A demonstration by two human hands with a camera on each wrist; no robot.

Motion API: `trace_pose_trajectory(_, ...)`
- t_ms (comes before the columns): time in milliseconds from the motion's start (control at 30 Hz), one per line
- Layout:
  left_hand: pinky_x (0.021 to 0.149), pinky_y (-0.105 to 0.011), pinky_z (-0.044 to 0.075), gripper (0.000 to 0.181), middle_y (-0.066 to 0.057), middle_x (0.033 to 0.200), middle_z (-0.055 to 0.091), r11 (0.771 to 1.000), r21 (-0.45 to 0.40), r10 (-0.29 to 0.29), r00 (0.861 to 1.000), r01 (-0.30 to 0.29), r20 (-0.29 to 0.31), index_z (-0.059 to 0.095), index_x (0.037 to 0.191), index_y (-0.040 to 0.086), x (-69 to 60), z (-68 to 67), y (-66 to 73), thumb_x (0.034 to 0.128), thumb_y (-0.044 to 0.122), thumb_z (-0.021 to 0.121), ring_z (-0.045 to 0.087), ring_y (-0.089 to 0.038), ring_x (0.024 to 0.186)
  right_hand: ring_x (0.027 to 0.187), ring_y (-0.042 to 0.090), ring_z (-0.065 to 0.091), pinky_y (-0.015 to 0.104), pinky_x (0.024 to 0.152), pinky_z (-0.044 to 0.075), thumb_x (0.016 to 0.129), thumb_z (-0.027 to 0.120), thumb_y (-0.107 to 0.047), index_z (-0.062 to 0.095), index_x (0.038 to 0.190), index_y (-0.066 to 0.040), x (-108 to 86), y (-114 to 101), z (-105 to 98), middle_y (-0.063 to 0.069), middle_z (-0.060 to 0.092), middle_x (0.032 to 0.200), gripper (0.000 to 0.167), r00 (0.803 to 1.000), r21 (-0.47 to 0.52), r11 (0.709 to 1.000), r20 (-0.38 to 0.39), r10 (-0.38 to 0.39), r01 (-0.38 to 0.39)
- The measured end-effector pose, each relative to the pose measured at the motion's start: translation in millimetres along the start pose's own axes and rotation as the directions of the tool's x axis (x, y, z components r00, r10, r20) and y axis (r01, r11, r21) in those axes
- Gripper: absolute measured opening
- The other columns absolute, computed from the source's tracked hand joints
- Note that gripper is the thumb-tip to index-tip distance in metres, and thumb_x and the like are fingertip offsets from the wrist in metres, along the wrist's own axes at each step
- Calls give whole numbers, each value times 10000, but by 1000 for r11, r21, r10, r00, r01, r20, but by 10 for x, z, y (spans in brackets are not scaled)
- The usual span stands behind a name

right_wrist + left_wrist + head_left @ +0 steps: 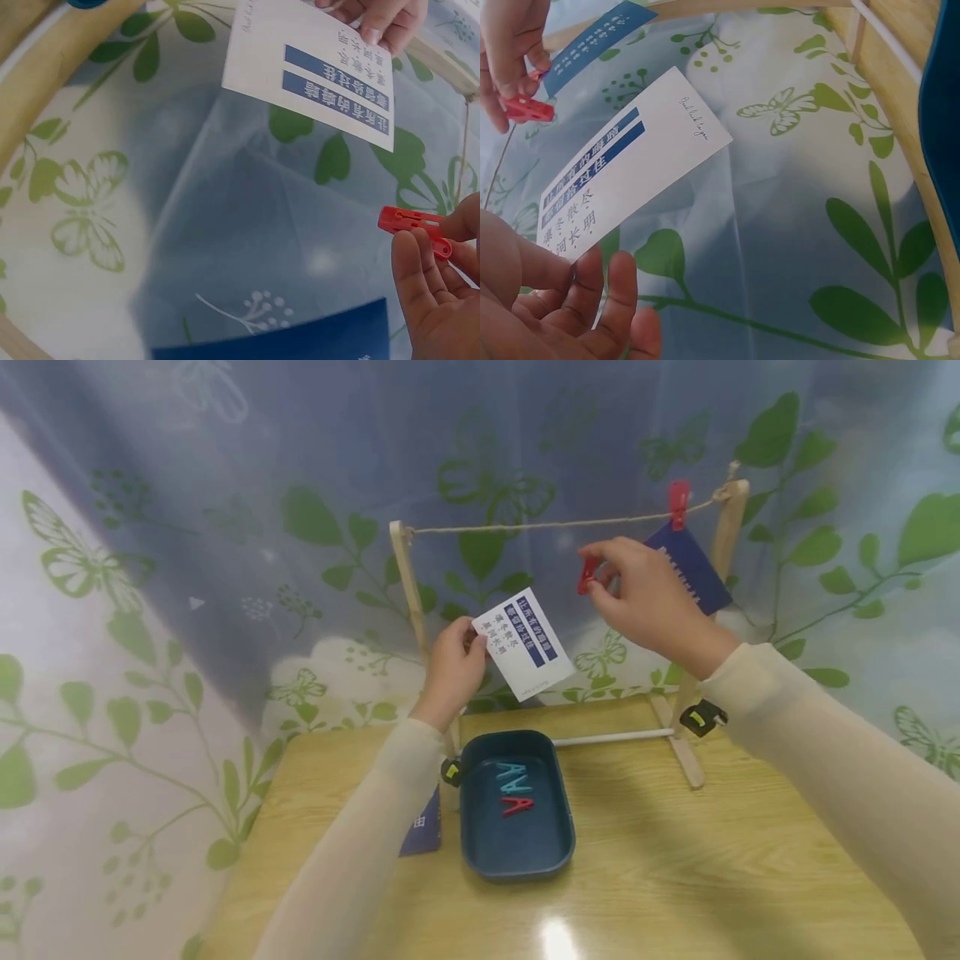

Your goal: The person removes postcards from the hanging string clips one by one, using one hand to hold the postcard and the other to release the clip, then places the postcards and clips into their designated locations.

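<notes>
My left hand (455, 667) pinches a white card (525, 647) by its upper left corner; the card has blue bands and printed characters and hangs tilted below the string. Between the thumb and fingers of my right hand (645, 597) is a red clothespin (588, 574), seen closer in the right wrist view (412, 229). It is just under the twine line (540, 525), apart from the card. A second red clothespin (678, 506) clips a dark blue card (693, 568) to the line's right end, partly behind my right hand.
The line runs between two posts of a wooden frame (405, 572). On the wooden table (637, 860), a dark blue tray (517, 860) holds two teal clothespins (513, 778) and a red one (517, 806). Another blue card (423, 827) lies left of it, partly behind my left sleeve.
</notes>
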State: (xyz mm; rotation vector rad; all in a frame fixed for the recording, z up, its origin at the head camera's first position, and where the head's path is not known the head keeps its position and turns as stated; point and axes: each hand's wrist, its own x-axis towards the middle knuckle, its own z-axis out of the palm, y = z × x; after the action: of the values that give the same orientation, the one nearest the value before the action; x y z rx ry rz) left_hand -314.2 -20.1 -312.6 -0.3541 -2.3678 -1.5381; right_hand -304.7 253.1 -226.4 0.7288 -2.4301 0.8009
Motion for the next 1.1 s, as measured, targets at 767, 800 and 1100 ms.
trace_pose_trajectory(767,904,-428,651,246,-247,1191,726,995,50,-83,997,83,-1,651,1293,-53,-238,-375,-296,1093,26,532,733,-417,1034,1079,222,743,183,769,565,1025,683,-57,692,1371,-76,-441,160,441,78,721,1317,346,996,142,987,63,62,-70)
trace_pose_trajectory(800,897,-422,650,249,-246,1183,726,995,55,-84,996,84,0,654,1294,-56,-248,-387,-316,1091,26,535,735,-409,1025,1080,227,745,168,764,558,1027,687,-62,695,1359,-75,-450,160,454,81,724,1311,332,996,152,985,64,68,-77)
trace_pose_trajectory(1100,809,-406,628,257,-177,1122,733,988,138,-76,997,73,17,677,1303,-11,-346,-437,-447,1090,73,560,737,-308,956,1070,220,729,150,762,557,1004,691,-22,704,1250,-71,-517,142,548,80,729,1242,251,992,228,966,64,111,-123)
